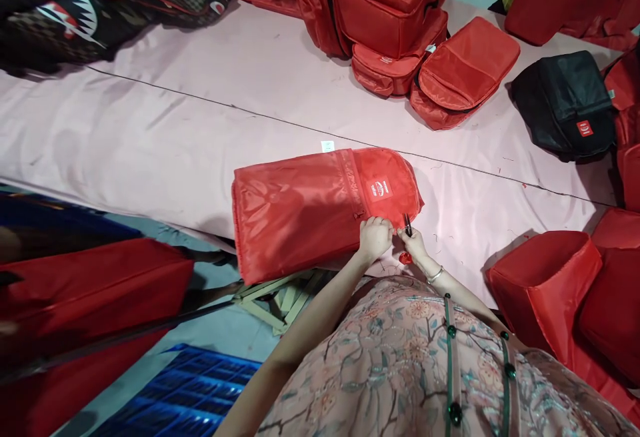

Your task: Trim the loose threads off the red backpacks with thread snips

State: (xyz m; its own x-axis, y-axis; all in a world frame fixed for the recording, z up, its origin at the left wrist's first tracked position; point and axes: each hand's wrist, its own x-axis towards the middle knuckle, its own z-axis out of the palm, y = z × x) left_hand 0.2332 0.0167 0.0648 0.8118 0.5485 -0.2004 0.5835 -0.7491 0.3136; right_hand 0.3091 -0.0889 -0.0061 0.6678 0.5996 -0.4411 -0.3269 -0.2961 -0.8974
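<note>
A flat red fabric bag (295, 203) lies on the pink cloth in front of me, its rounded end to the right and a printed white label on it. My left hand (376, 238) is closed on the bag's near edge, close to the rounded end. Just to its right, my right hand (414, 245) holds small dark thread snips (408, 225), their points directed away from me beside the bag's edge. A small red piece (405, 258) shows under my right hand; what it is, I cannot make out.
The pink cloth (190, 137) covers a long table, with loose thread bits on it. Red bags (380, 10) are stacked at the back, beside a black bag (565, 103). More red bags (545, 283) stand right. Shark-patterned bags (100, 10) lie far left; a blue pallet (185, 390) is below.
</note>
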